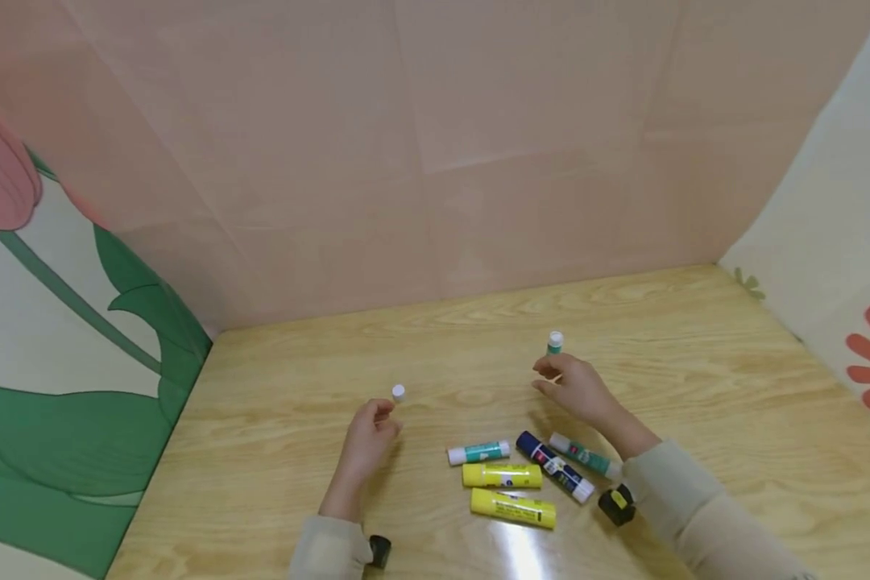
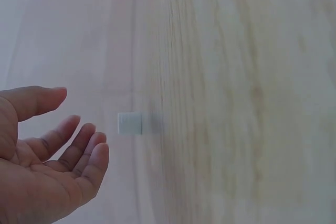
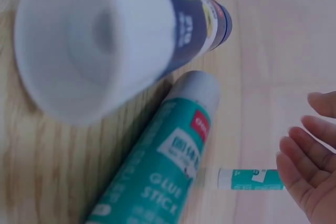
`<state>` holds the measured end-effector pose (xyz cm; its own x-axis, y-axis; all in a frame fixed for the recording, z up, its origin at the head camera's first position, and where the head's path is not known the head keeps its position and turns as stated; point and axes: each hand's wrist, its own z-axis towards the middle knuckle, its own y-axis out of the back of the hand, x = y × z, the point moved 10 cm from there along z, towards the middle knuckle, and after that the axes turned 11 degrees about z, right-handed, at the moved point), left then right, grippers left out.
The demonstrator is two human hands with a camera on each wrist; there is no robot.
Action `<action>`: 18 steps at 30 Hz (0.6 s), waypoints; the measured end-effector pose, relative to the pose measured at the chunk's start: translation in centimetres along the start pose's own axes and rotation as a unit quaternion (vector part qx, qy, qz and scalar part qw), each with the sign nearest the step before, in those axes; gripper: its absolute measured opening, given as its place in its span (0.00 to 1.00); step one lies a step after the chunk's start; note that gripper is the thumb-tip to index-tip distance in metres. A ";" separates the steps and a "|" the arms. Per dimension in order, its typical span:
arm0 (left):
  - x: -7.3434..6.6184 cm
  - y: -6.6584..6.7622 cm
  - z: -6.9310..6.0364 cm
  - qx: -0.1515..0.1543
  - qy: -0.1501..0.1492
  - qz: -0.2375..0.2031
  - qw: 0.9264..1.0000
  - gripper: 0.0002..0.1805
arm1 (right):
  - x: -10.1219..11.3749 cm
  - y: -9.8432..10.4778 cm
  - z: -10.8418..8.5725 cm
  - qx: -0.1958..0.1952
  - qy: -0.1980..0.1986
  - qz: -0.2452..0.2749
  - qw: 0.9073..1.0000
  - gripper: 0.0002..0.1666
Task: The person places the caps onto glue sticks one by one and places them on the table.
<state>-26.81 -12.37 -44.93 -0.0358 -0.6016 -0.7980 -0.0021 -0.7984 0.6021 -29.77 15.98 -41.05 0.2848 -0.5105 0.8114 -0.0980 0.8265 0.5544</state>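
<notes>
A small white cap (image 1: 399,392) stands on the table, just beyond the fingers of my left hand (image 1: 368,439). The left wrist view shows a gap between that hand (image 2: 58,156) and the cap (image 2: 130,123), the fingers loosely bent with nothing in them. At the right, a green-labelled glue stick (image 1: 555,341) stands upright, partly hidden by my right hand (image 1: 578,391). In the right wrist view the relaxed fingers of this hand (image 3: 312,166) overlap one end of the glue stick (image 3: 252,179) without curling round it; whether they touch cannot be told.
Between the forearms lie a teal glue stick (image 1: 480,453), two yellow glue sticks (image 1: 503,475) (image 1: 513,509), a navy glue stick (image 1: 554,466) and a green glue stick (image 1: 586,457). A wooden table (image 1: 261,419) meets a pink sheet (image 1: 435,201) behind. Black wrist devices (image 1: 616,505) sit by both sleeves.
</notes>
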 end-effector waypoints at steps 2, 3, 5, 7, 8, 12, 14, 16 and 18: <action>0.0 0.0 0.1 -0.001 0.000 0.000 1.000 0.16 | -0.1 0.2 -0.1 -0.004 0.000 0.000 1.000 0.13; -0.1 0.0 0.1 -0.002 0.000 -0.001 1.000 0.16 | -0.2 0.2 -0.1 -0.006 0.000 -0.001 1.000 0.13; -0.1 -0.1 0.2 -0.003 -0.001 0.000 1.000 0.16 | -0.2 0.5 -0.2 -0.012 0.002 -0.001 1.000 0.13; -0.2 -0.1 0.2 -0.005 -0.001 0.002 1.000 0.16 | -0.2 0.7 -0.3 -0.018 0.003 -0.002 1.000 0.12; -0.2 -0.1 0.2 -0.005 -0.001 0.004 1.000 0.16 | -0.3 0.8 -0.4 -0.020 0.002 -0.003 1.000 0.12; -0.3 -0.2 0.3 -0.008 0.003 0.018 1.000 0.17 | -0.5 1.1 -0.4 -0.024 -0.004 -0.007 1.000 0.12; -0.4 -0.2 0.4 -0.010 0.006 0.026 1.000 0.18 | -0.6 1.3 -0.4 -0.025 -0.005 -0.010 1.000 0.12; -0.5 -0.1 0.6 -0.011 0.006 0.031 0.999 0.18 | -0.7 1.5 -0.2 -0.026 -0.005 -0.012 1.000 0.12; -0.7 -0.1 0.8 -0.012 0.001 0.035 0.999 0.19 | -0.9 1.8 -0.2 -0.028 -0.005 -0.014 1.000 0.12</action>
<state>-27.56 -11.86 -44.42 -0.0321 -0.6555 -0.7545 0.0245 -0.7552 0.6550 -30.05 17.93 -40.81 0.2771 -0.5351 0.7980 -0.0367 0.8240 0.5653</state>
